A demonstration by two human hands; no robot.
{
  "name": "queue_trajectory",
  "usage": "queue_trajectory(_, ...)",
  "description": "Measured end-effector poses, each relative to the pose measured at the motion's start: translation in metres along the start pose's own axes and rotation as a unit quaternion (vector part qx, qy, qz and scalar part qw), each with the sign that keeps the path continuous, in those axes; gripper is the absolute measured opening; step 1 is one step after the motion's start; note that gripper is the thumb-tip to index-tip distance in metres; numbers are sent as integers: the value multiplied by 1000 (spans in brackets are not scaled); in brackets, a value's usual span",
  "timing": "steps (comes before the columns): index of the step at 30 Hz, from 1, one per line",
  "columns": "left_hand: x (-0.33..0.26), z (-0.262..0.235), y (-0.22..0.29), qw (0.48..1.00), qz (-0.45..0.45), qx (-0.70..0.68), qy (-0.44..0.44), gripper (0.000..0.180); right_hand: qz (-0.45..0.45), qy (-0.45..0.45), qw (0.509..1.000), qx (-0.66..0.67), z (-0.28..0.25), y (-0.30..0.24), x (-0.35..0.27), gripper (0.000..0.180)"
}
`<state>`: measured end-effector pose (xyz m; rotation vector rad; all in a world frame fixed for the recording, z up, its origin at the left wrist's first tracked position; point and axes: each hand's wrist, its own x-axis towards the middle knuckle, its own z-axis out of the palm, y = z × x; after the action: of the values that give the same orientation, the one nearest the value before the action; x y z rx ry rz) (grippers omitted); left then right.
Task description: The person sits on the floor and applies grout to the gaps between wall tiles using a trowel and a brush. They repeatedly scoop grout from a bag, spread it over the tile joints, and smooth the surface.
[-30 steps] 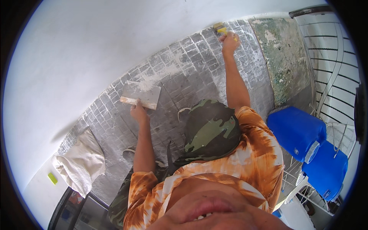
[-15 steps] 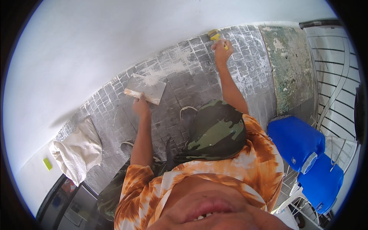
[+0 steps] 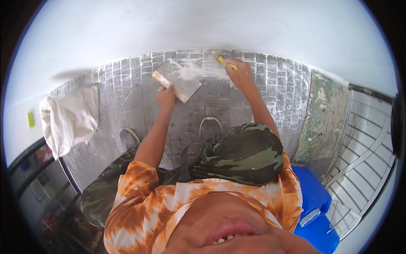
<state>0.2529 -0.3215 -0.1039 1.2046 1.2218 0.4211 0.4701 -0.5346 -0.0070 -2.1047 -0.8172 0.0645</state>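
Observation:
My left hand (image 3: 165,95) is closed round the pale wooden handle of a wide scraper (image 3: 187,86). Its flat grey blade lies low over the dark stone-patterned floor tiles, and white powder (image 3: 192,71) is heaped at its far edge. To the right, my right hand (image 3: 242,76) grips a small brush (image 3: 227,63) with a yellow handle. The bristles point to the far left and meet the dusty tiles near the foot of the white wall; they look blurred.
The white wall (image 3: 203,25) bounds the tiles along the far side. A whitish cloth sack (image 3: 69,118) lies at left. Blue plastic drums (image 3: 311,190) stand at right by a metal rack (image 3: 359,156). A worn, mottled panel (image 3: 323,114) lies at the far right.
My right hand has brought the brush leftward along the wall foot, closer to the scraper and the powder. The scraper has turned, and the whole view has swung round.

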Motion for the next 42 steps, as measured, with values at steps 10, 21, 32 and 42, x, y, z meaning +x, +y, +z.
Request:
queue_trajectory(10,8,0,-18,996,23,57,60,33,-108,-234,964,-59,57,-45,56,31)
queue_trajectory(21,5,3,-16,991,22,105,80,32,-162,-327,929,-56,73,-47,43,29)
queue_trajectory(32,2,2,-6,988,52,116,90,31,-45,-164,973,-154,44,-41,-2,28)
queue_trajectory(42,-3,6,-4,996,43,41,67,29,3,-182,973,-141,93,-79,-50,34)
